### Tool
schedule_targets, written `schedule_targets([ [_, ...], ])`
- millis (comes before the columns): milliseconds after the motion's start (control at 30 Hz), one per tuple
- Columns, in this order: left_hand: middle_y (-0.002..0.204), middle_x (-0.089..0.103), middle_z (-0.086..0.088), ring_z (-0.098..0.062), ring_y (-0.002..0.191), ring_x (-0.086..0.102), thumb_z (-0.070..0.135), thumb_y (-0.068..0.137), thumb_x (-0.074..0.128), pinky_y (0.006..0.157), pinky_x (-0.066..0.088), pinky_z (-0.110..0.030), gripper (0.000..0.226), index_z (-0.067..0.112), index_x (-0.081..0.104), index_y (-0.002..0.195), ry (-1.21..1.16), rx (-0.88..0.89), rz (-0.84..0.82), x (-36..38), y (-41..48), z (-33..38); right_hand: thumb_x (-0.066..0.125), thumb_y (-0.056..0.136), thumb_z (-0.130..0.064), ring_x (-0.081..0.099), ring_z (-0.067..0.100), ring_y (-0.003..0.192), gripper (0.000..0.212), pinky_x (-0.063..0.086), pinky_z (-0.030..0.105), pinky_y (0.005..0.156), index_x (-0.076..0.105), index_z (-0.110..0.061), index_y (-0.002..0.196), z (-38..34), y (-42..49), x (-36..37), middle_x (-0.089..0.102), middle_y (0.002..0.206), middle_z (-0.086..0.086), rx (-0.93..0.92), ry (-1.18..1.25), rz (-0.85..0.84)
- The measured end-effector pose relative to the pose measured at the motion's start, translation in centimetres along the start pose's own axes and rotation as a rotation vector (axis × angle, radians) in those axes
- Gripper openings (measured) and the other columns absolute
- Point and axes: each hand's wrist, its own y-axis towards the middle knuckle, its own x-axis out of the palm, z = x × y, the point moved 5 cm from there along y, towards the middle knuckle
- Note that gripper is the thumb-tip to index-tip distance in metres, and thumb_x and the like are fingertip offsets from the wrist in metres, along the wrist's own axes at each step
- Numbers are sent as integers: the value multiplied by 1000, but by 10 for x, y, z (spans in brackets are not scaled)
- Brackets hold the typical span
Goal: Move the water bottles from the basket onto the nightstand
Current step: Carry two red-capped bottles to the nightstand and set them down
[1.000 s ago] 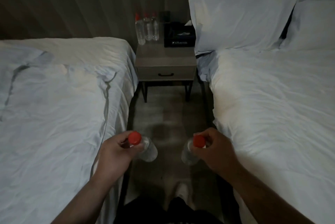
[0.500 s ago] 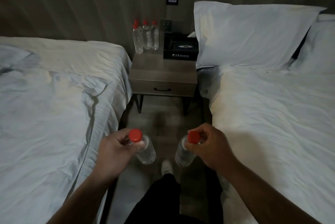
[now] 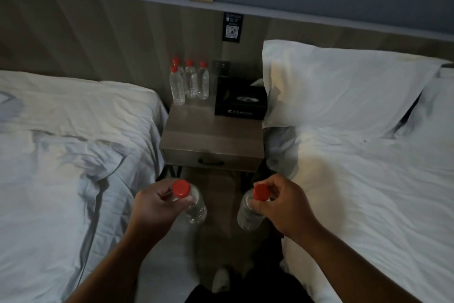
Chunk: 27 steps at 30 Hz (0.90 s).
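Head view: a clear plastic water bottle with a red cap (image 3: pixel 194 207) is gripped at the neck by the left hand (image 3: pixel 154 207); a second clear red-capped bottle (image 3: pixel 247 215) is pinched just under its cap by the right hand (image 3: pixel 282 207). Both are held short of the grey-brown wooden nightstand (image 3: pixel 211 135), where four more red-capped bottles (image 3: pixel 190 81) are stood upright at the back left, near a black tissue box (image 3: pixel 240 102).

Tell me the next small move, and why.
Probably step forward and stand both on the bare front of the nightstand. The left hand grips the left bottle and the right hand the right bottle, both short of it; four bottles and a tissue box fill its back.
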Motion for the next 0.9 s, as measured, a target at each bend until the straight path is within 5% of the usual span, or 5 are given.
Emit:
schedule_targets([
  [133, 69, 73, 14, 4, 63, 65, 22, 61, 82, 62, 48, -9, 22, 36, 73, 76, -2, -14, 51, -1, 51, -1, 84, 60, -34, 65, 2, 80, 33, 58, 28, 73, 63, -31, 86, -9, 62, 5, 69, 85, -13, -29, 8, -26],
  [233, 72, 72, 11, -4, 66, 68, 40, 54, 76, 64, 53, -22, 27, 34, 72, 79, 2, -72, 94, 1, 92, -16, 84, 60, -36, 66, 2, 82, 34, 57, 26, 74, 62, -33, 85, -12, 110, 16, 70, 88, -13, -29, 29, -79],
  [367, 75, 75, 10, -13, 75, 73, 31, 54, 85, 76, 59, -40, 35, 40, 71, 84, 27, -199, 131, 5, 151, -32, 85, 62, -29, 66, -1, 79, 30, 56, 21, 69, 62, -32, 82, -18, 179, 33, 70, 83, -12, -44, 57, -130],
  [767, 78, 75, 5, -15, 76, 73, 52, 46, 75, 73, 59, -49, 39, 43, 68, 83, 50, -281, 143, 6, 325, -49, 83, 66, -31, 63, -5, 78, 34, 53, 14, 68, 54, -42, 79, -58, 360, 62, 65, 82, -19, -81, -13, -203],
  [900, 77, 74, 14, -12, 76, 72, 54, 45, 73, 73, 59, -44, 34, 51, 67, 79, 46, -261, 126, 12, 384, -56, 83, 68, -27, 64, 1, 86, 42, 56, 22, 78, 48, -45, 80, -62, 411, 79, 66, 91, -14, -99, -33, -222],
])
